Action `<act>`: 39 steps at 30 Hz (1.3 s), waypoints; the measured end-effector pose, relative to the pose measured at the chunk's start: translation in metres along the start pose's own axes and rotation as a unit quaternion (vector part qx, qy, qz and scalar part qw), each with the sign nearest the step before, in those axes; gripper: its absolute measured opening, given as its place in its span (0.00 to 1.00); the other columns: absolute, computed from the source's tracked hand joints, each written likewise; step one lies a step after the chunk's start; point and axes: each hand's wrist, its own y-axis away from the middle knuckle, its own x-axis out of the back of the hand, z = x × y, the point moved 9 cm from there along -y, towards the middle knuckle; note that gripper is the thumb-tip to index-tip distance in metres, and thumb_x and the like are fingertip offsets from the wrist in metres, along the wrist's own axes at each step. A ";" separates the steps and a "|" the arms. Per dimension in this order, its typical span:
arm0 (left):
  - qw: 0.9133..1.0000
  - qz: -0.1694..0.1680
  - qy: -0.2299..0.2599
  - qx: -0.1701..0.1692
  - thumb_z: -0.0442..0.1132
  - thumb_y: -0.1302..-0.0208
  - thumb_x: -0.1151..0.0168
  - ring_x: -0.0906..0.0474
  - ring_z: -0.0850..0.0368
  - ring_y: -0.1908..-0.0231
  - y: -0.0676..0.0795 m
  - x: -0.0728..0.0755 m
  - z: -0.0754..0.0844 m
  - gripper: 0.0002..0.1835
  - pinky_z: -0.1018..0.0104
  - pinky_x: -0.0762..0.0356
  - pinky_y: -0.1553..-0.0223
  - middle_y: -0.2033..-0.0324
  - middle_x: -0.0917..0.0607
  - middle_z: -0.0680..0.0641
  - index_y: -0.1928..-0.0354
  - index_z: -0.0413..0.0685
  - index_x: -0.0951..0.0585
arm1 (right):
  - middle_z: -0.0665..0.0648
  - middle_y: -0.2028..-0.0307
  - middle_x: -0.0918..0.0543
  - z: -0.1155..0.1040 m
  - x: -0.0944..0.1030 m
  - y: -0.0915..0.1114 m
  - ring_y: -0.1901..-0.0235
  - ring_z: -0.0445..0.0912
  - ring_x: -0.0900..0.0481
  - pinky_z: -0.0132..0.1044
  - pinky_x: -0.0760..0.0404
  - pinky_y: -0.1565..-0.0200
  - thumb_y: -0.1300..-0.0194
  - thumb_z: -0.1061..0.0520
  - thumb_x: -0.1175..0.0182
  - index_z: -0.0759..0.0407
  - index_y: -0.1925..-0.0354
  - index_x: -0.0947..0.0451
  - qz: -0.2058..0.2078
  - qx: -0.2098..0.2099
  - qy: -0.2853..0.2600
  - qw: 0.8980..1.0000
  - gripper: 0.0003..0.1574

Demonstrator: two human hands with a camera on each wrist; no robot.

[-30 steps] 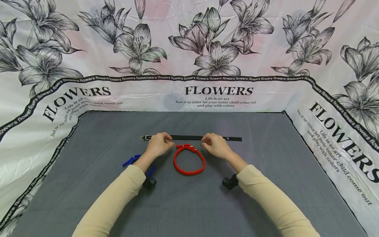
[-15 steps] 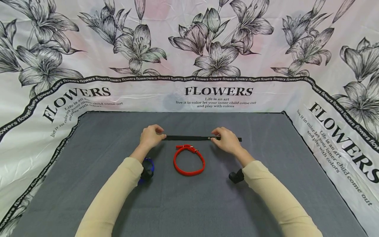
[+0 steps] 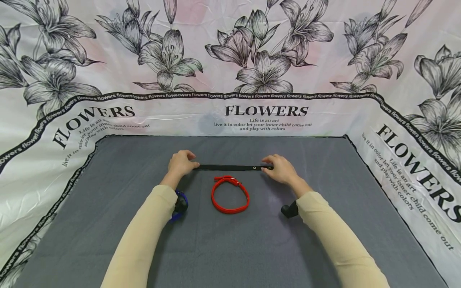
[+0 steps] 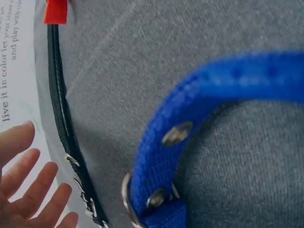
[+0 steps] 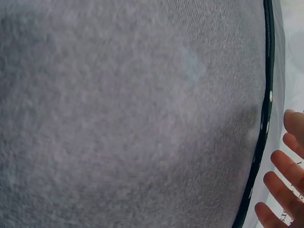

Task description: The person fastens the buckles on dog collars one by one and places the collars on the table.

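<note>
A black collar lies stretched out straight on the grey cloth, with eyelets toward its right end. My left hand hovers at its left end; the left wrist view shows spread fingers beside the metal buckle hardware, apart from it. Over the eyelet end is my right hand, whose loosely bent fingers stand clear of the strap in the right wrist view. A buckled red collar forms a ring between the forearms. Under my left wrist sits a blue collar, partly hidden in the head view.
Grey cloth covers the table. Behind and at both sides rises a white flower-printed sheet. Black wrist camera mounts hang under both sleeves, the left one above the blue collar and the right one over the cloth.
Both hands have moved apart along the black collar, the left toward its buckle end and the right toward its eyelet end. The left forearm now hides more of the blue collar.
</note>
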 end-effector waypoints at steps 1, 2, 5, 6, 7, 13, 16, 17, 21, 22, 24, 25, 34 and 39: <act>1.000 -0.001 -0.004 0.003 0.44 0.42 0.36 0.27 0.43 0.50 -0.001 0.000 -0.001 0.20 0.50 0.29 0.52 0.50 0.22 0.43 0.49 0.46 0.23 | 0.60 0.56 0.22 0.001 -0.001 0.000 0.55 0.54 0.24 0.50 0.26 0.56 0.41 0.51 0.38 0.58 0.50 0.23 -0.002 -0.002 0.004 1.000 0.22; 1.000 -0.002 -0.009 0.005 0.44 0.43 0.36 0.27 0.43 0.51 -0.002 -0.001 -0.003 0.20 0.50 0.29 0.52 0.50 0.22 0.43 0.49 0.46 0.23 | 0.60 0.56 0.22 0.002 -0.001 -0.001 0.55 0.54 0.24 0.49 0.26 0.55 0.41 0.51 0.38 0.57 0.50 0.23 -0.003 -0.003 0.007 1.000 0.22; 0.999 -0.007 -0.033 0.009 0.45 0.44 0.35 0.26 0.44 0.52 -0.006 -0.002 -0.006 0.21 0.52 0.28 0.54 0.50 0.22 0.43 0.48 0.46 0.23 | 0.61 0.56 0.22 0.004 -0.003 -0.001 0.55 0.54 0.25 0.50 0.26 0.55 0.41 0.51 0.38 0.58 0.50 0.22 -0.006 -0.004 0.014 1.000 0.22; 0.999 -0.009 -0.044 0.009 0.45 0.44 0.35 0.26 0.44 0.51 -0.007 -0.003 -0.006 0.21 0.52 0.27 0.55 0.50 0.22 0.43 0.48 0.47 0.23 | 0.61 0.56 0.22 0.004 -0.003 -0.002 0.55 0.54 0.25 0.50 0.26 0.55 0.41 0.51 0.38 0.58 0.50 0.22 -0.007 -0.005 0.016 1.000 0.21; 0.998 -0.012 -0.056 0.009 0.45 0.44 0.35 0.26 0.44 0.51 -0.007 -0.003 -0.007 0.22 0.52 0.27 0.54 0.49 0.22 0.43 0.48 0.47 0.23 | 0.61 0.56 0.22 0.005 -0.004 -0.002 0.55 0.54 0.25 0.50 0.26 0.55 0.41 0.52 0.38 0.58 0.50 0.22 -0.007 -0.007 0.019 1.000 0.21; 0.992 -0.028 -0.124 -0.004 0.46 0.46 0.33 0.28 0.41 0.48 -0.008 -0.008 -0.003 0.23 0.49 0.29 0.52 0.48 0.22 0.41 0.49 0.47 0.22 | 0.60 0.59 0.23 0.006 -0.009 -0.004 0.58 0.54 0.25 0.49 0.26 0.57 0.41 0.51 0.38 0.57 0.52 0.22 -0.015 -0.008 0.040 0.999 0.19; 0.989 -0.031 -0.145 -0.014 0.45 0.47 0.32 0.28 0.40 0.48 -0.008 -0.010 -0.001 0.22 0.47 0.30 0.51 0.50 0.22 0.40 0.50 0.46 0.22 | 0.60 0.60 0.23 0.005 -0.009 -0.004 0.59 0.54 0.25 0.49 0.26 0.59 0.41 0.51 0.38 0.56 0.53 0.21 -0.013 -0.004 0.047 0.999 0.18; 0.988 -0.032 -0.149 -0.017 0.45 0.47 0.32 0.28 0.40 0.49 -0.007 -0.010 0.000 0.22 0.47 0.31 0.50 0.50 0.22 0.40 0.51 0.46 0.22 | 0.59 0.61 0.23 0.005 -0.009 -0.004 0.60 0.54 0.25 0.49 0.26 0.59 0.41 0.51 0.38 0.56 0.54 0.21 -0.011 -0.003 0.049 0.999 0.17; 0.985 -0.036 -0.169 -0.021 0.43 0.48 0.31 0.28 0.39 0.50 -0.009 -0.013 0.002 0.20 0.46 0.32 0.49 0.52 0.22 0.40 0.54 0.45 0.21 | 0.59 0.62 0.23 0.004 -0.008 -0.005 0.60 0.54 0.25 0.49 0.26 0.60 0.42 0.52 0.37 0.57 0.58 0.21 -0.007 0.001 0.056 0.998 0.14; 0.984 -0.037 -0.174 -0.021 0.42 0.49 0.31 0.28 0.40 0.50 -0.010 -0.013 0.002 0.19 0.46 0.32 0.49 0.53 0.22 0.40 0.54 0.45 0.21 | 0.59 0.63 0.23 0.004 -0.008 -0.005 0.60 0.54 0.25 0.49 0.26 0.60 0.42 0.53 0.37 0.57 0.58 0.21 -0.007 0.001 0.059 0.998 0.14; 0.982 -0.040 -0.185 -0.018 0.41 0.49 0.31 0.28 0.40 0.49 -0.012 -0.015 0.000 0.18 0.46 0.33 0.48 0.53 0.22 0.40 0.54 0.46 0.20 | 0.58 0.63 0.23 0.004 -0.008 -0.006 0.61 0.54 0.26 0.49 0.26 0.59 0.43 0.53 0.37 0.57 0.60 0.21 -0.007 0.003 0.063 0.998 0.12; 0.981 -0.041 -0.191 -0.016 0.40 0.49 0.31 0.28 0.40 0.50 -0.013 -0.015 0.000 0.18 0.46 0.33 0.48 0.53 0.22 0.41 0.55 0.46 0.20 | 0.58 0.64 0.24 0.004 -0.008 -0.006 0.61 0.54 0.26 0.49 0.26 0.60 0.43 0.53 0.37 0.57 0.60 0.21 -0.007 0.003 0.065 0.998 0.12; 0.974 -0.042 -0.221 -0.012 0.38 0.47 0.32 0.27 0.42 0.52 -0.016 -0.017 -0.003 0.11 0.49 0.32 0.52 0.57 0.21 0.43 0.61 0.48 0.20 | 0.58 0.66 0.24 0.004 -0.009 -0.007 0.63 0.54 0.26 0.49 0.26 0.61 0.43 0.54 0.37 0.56 0.64 0.22 -0.008 0.009 0.070 0.997 0.09; 0.972 -0.052 -0.226 -0.030 0.40 0.44 0.35 0.26 0.42 0.52 -0.011 -0.016 0.000 0.10 0.49 0.31 0.51 0.56 0.21 0.42 0.60 0.47 0.21 | 0.58 0.66 0.24 0.003 -0.007 -0.007 0.63 0.53 0.25 0.47 0.26 0.62 0.43 0.55 0.37 0.56 0.64 0.22 -0.009 0.014 0.063 0.998 0.09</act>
